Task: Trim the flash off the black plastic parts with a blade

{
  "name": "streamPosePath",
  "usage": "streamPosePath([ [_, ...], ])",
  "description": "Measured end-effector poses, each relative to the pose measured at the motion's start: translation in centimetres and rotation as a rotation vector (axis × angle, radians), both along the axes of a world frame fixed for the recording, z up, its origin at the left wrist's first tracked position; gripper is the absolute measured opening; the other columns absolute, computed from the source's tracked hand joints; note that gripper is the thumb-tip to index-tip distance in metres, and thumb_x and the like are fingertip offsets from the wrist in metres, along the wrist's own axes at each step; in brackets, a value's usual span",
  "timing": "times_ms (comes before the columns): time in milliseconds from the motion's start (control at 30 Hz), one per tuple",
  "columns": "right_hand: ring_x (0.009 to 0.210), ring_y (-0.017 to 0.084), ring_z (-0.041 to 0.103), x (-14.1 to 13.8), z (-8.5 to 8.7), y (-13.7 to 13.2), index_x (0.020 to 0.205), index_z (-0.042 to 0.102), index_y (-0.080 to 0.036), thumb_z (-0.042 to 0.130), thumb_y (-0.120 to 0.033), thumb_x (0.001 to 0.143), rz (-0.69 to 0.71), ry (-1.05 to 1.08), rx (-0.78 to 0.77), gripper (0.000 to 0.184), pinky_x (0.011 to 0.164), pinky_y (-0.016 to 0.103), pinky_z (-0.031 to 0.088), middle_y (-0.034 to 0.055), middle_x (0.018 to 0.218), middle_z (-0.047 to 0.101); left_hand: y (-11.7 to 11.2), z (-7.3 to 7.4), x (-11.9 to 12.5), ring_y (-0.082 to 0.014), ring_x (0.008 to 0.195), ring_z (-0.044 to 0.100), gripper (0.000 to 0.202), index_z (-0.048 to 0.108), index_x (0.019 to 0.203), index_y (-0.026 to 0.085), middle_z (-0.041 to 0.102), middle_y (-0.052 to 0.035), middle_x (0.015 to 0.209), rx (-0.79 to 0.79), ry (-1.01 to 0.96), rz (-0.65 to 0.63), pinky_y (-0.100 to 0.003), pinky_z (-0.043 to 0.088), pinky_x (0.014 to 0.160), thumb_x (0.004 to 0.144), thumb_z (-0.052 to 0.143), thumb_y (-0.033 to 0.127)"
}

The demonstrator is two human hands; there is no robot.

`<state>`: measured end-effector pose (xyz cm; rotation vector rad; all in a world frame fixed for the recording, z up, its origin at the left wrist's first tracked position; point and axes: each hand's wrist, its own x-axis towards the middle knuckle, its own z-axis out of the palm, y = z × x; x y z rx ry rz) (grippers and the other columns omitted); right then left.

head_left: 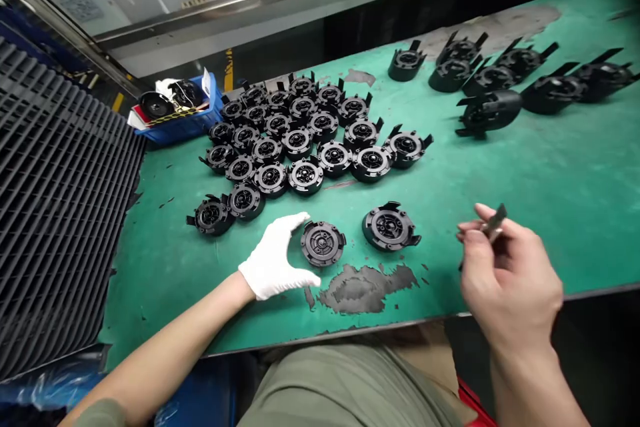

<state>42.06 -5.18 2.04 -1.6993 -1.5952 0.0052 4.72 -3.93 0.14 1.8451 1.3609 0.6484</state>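
My left hand (277,260), in a white glove, is open with thumb and fingers spread around the left side of a round black plastic part (323,244) on the bench. A narrow gap shows between palm and part; I cannot tell whether the fingertips touch it. To its right lies a second round black part (389,227) with upright tabs. My bare right hand (505,273) is closed on a small tool with a dark, flat, blade-like end (496,219), held above the bench near its front edge. The fingers hide most of that tool.
Many similar black parts (297,141) stand grouped on the green bench top (440,187). Several larger black cup-shaped parts (487,112) sit at the back right. A blue bin (180,125) stands at the back left, beside stacked dark ribbed trays (60,207).
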Motion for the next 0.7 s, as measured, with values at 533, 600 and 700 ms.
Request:
streamPosePath([
  [533,0.111,0.034,0.068,3.2,-5.5,0.3,0.138,0.071,-0.02,0.051,-0.046,0.113,0.168,-0.268,-0.173,0.041,0.098,0.051,0.053,0.0168,0.118,0.073,0.4,0.3,3.7,-0.0408,0.129,0.073,0.101,0.063,0.141,0.019,0.074,-0.0167,0.136,0.226,0.139,0.056,-0.06,0.054,0.12,0.065,0.096,0.076],
  [600,0.11,0.034,0.068,3.4,-5.8,0.2,0.137,0.071,-0.021,0.052,-0.046,0.112,0.165,-0.261,-0.163,0.04,0.098,0.051,0.053,0.0165,0.117,0.074,0.2,0.4,3.6,-0.0407,0.133,0.071,0.1,0.063,0.142,0.02,0.074,-0.0169,0.139,0.222,0.136,0.053,-0.061,0.05,0.125,0.064,0.098,0.073],
  [700,0.109,0.035,0.068,3.6,-6.0,0.4,0.135,0.072,-0.02,0.053,-0.047,0.112,0.169,-0.252,-0.166,0.041,0.097,0.052,0.054,0.0162,0.116,0.074,0.0,0.5,3.4,-0.0408,0.137,0.069,0.1,0.063,0.142,0.02,0.073,-0.0175,0.141,0.209,0.133,0.058,-0.062,0.046,0.13,0.063,0.1,0.07],
])
